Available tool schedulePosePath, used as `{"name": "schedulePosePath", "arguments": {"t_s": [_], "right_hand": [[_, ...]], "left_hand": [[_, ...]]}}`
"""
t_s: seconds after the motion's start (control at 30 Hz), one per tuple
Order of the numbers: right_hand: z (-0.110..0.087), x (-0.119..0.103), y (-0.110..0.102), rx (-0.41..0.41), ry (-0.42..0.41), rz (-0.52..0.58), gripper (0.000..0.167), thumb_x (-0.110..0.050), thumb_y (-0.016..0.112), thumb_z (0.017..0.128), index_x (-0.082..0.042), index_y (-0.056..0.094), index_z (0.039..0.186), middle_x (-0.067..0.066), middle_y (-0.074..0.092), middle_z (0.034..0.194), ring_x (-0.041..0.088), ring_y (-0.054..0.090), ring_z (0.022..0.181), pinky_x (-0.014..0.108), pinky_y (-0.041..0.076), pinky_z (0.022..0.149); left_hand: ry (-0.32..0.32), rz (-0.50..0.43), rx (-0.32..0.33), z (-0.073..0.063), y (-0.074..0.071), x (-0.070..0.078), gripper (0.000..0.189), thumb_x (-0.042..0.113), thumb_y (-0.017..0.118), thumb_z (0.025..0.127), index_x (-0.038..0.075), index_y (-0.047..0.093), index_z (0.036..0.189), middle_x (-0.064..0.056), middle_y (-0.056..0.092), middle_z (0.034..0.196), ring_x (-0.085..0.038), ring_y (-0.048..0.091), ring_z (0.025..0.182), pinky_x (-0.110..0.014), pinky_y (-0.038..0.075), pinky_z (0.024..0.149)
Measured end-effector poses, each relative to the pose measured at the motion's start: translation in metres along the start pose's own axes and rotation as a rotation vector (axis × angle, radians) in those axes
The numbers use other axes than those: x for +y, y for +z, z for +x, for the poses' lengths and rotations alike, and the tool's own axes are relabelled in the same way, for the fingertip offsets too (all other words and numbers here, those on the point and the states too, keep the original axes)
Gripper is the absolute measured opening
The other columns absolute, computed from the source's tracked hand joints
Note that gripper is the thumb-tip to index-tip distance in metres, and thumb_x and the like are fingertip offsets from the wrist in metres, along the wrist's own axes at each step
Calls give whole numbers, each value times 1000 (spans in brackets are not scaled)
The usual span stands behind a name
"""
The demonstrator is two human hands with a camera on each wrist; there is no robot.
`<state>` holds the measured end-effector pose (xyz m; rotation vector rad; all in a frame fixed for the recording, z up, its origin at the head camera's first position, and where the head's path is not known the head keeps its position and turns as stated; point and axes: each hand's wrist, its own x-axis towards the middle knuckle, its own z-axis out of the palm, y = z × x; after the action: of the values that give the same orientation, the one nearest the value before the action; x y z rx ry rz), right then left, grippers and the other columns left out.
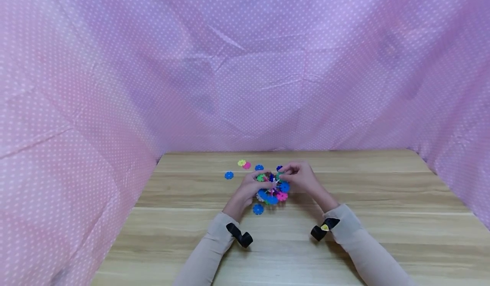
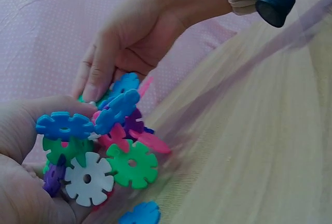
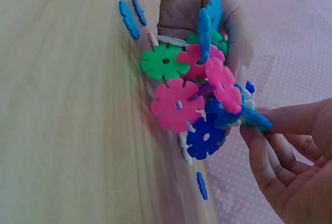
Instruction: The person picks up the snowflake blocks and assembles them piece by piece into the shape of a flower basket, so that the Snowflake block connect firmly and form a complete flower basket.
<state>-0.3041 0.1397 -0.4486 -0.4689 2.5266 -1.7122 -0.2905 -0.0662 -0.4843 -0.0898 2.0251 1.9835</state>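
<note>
A cluster of interlocking notched plastic discs (image 1: 272,199), in blue, green, pink, white and purple, sits between both hands over the table. My left hand (image 1: 249,187) grips the cluster from its left side, the thumb lying across the top. In the left wrist view a white disc (image 2: 88,178) and a green disc (image 2: 132,164) face outward below that thumb. From the far right side, my right hand (image 1: 302,176) pinches a green disc (image 3: 263,126) at the cluster's edge between thumb and fingers. A blue disc overlaps most of this green one in the right wrist view.
Loose discs lie flat on the wooden table (image 1: 176,218): a yellow one (image 1: 241,163) overlapping a pink one (image 1: 247,166), a blue one (image 1: 229,175) at left, and another blue one (image 1: 258,209) nearer me. Pink dotted cloth (image 1: 245,86) hangs behind and beside the table.
</note>
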Motion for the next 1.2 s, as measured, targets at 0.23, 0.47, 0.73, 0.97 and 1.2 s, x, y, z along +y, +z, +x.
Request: {"name": "schedulePosePath", "arguments": {"t_s": [0.23, 0.47, 0.73, 0.97, 1.2], "right_hand": [[1, 1, -4, -5, 52, -17, 17, -6, 78, 87, 6, 73, 98, 9, 71, 81, 12, 59, 73, 20, 50, 63], [1, 4, -7, -16, 168, -20, 18, -8, 78, 87, 5, 71, 97, 2, 65, 76, 12, 56, 69, 22, 50, 60], [-3, -1, -8, -71, 204, -9, 16, -8, 76, 90, 5, 70, 98, 5, 67, 80, 14, 61, 68, 31, 61, 64], [1, -5, -19, -152, 161, -52, 23, -19, 71, 96, 3, 71, 104, 10, 71, 92, 16, 63, 79, 32, 60, 71], [16, 1, -32, -138, 88, -46, 28, -14, 66, 99, 10, 67, 114, 24, 71, 98, 17, 65, 75, 31, 58, 66]], "left_hand": [[-52, -46, -50, -1, -7, 6, 63, 24, 81, 88, 17, 57, 145, -15, 62, 137, -24, 66, 116, -42, 56, 100], [-72, -70, -52, -3, -6, 6, 67, 29, 79, 89, 18, 52, 149, -14, 56, 145, -31, 56, 131, -55, 48, 108], [-102, 22, -23, -7, 2, 7, 75, 19, 84, 82, 19, 51, 149, -17, 54, 142, -30, 61, 116, -44, 57, 92], [-85, 57, -5, -9, 4, 9, 63, 19, 84, 82, 23, 60, 141, -15, 56, 142, -28, 63, 112, -40, 57, 86], [-87, 79, -32, -6, 2, 7, 65, 18, 85, 81, 20, 60, 141, -14, 58, 141, -25, 64, 110, -40, 58, 89]]}}
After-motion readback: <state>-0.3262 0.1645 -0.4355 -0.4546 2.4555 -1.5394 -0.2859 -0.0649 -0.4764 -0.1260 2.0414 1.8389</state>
